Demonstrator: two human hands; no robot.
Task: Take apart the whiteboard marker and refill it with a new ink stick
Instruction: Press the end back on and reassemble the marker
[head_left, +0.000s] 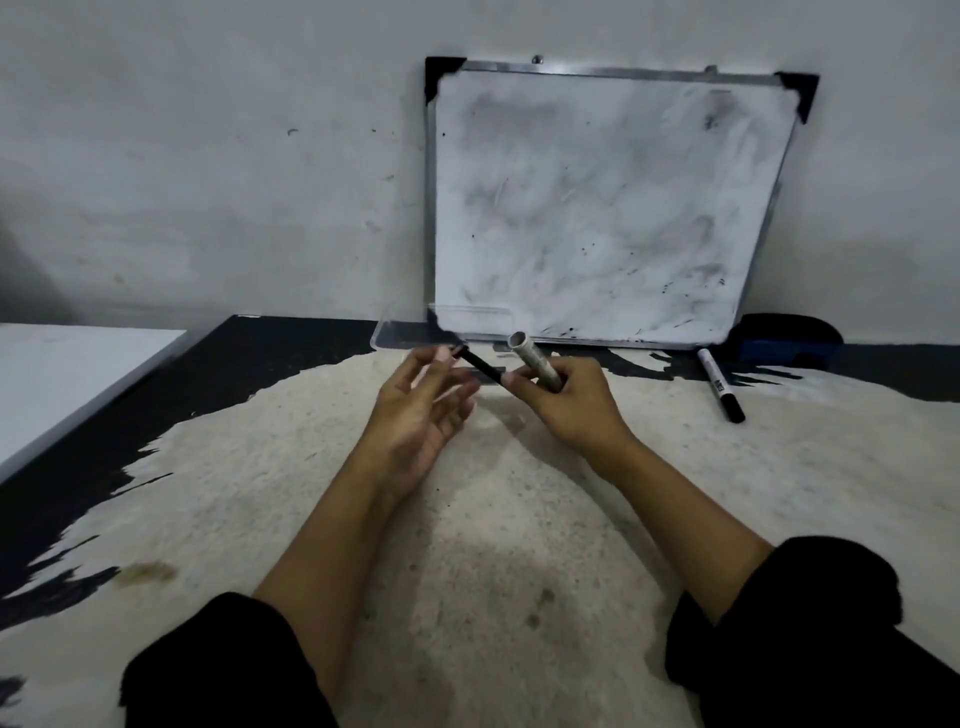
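Plastic barrel (535, 361), grey, one, hollow with its open mouth tilted up and far-left; held mid-air over the bench (467, 519) in the right hand (563, 402), whose fingers are curled round its lower half. Likely light, rigid and smooth, so best gripped round the middle as now, clear of the mouth. Black ink stick (480, 366), one, thin and straight, lying slantwise between the two hands: its near-right end is at the right hand's fingertips, its far-left end at the fingertips of the left hand (421, 410), which is otherwise spread, palm up. Whether either hand truly pinches the stick cannot be told. Probably featherweight, slightly soft and inky; take it by the ends, lightly, to avoid bending or staining. Second marker (721, 384), one, capped, lying on the bench to the right. Whiteboard (597, 208), one, smudged, leaning against the far wall. Eraser (784, 343), one, dark, far right by the board. Clear tray (441, 327), one, at the far edge, just beyond the hands.
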